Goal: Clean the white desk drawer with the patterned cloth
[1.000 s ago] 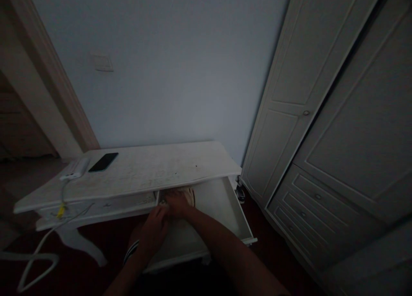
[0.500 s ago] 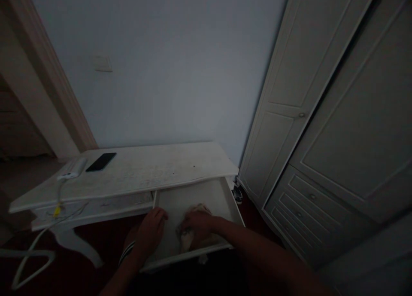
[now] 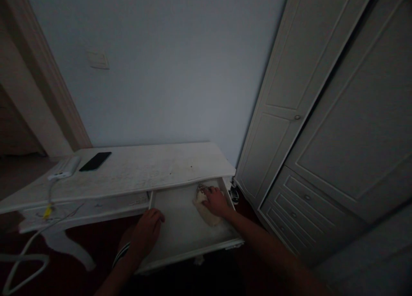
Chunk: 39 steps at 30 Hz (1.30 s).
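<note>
A white drawer [image 3: 180, 244] is pulled out from the white desk [image 3: 138, 163]. My left hand [image 3: 149, 227] rests at the drawer's left wall, its fingers curled over the edge. Inside the drawer, toward the back right corner, my right hand [image 3: 217, 201] presses on a crumpled cream cloth [image 3: 209, 216]. The fingers are bent round the cloth, and part of it lies flat on the drawer bottom in front of them. A darker patterned bit of it shows by the fingertips.
On the desk's left lie a dark phone [image 3: 95, 161] and a white power strip [image 3: 66, 168], whose cable hangs over the front. A white wardrobe [image 3: 280, 124] stands at the right. A shoe [image 3: 234, 196] is on the floor between desk and wardrobe.
My right hand has moved with the cloth from the drawer's front middle to its back right. My left hand has stayed at the left wall.
</note>
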Tool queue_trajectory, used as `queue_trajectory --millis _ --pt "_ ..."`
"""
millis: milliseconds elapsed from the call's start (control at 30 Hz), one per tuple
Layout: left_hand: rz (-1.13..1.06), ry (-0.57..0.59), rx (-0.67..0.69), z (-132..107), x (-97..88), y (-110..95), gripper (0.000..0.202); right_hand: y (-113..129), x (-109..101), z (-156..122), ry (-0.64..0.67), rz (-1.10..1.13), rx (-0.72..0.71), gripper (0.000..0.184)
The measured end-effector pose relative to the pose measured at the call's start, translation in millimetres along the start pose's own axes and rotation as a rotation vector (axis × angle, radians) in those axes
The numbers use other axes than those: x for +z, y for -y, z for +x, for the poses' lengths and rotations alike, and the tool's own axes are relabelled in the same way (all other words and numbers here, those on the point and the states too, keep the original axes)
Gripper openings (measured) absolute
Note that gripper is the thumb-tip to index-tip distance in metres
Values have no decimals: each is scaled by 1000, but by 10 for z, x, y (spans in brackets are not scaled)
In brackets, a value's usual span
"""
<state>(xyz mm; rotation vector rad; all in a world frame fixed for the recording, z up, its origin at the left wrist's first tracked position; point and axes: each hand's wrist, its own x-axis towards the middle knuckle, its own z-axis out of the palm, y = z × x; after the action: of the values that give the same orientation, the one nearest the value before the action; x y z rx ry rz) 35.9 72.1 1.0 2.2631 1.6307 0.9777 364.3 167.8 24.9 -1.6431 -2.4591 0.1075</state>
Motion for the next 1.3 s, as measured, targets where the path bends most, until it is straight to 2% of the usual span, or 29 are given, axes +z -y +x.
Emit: queue_trajectory --millis 100,200,333,433,500,567,667,867,967,1100,1200,1300 --pt "13 14 -1 14 -26 -28 25 250 99 290 -48 1 64 53" --pt "32 18 8 23 -40 -35 26 573 188 549 -70 18 20 51" --pt "38 4 7 10 13 24 26 1091 301 724 -64 33 -122 50" --pt "40 -72 -34 -7 69 67 27 1465 388 757 -33 35 -265 48" --pt "30 -121 -54 -9 84 62 27 1621 426 756 -7 26 -342 43" --pt "14 -136 -57 -4 77 31 26 1667 442 736 28 12 -421 37" --pt "6 -144 -75 5 51 -29 24 1566 444 641 104 -7 -560 36" --pt "31 -128 -38 -13 40 -33 22 1172 443 268 283 -4 -931 41" --pt "49 -124 -34 -18 48 -14 24 928 383 145 349 30 -988 47" --pt "61 -96 -50 -8 35 -26 24 536 237 85 380 29 -930 54" --pt "65 -85 -64 -1 11 -52 25 214 97 83 366 35 -782 52" --pt "66 -85 -81 -2 2 -63 27 -66 -32 133 275 26 -584 53"
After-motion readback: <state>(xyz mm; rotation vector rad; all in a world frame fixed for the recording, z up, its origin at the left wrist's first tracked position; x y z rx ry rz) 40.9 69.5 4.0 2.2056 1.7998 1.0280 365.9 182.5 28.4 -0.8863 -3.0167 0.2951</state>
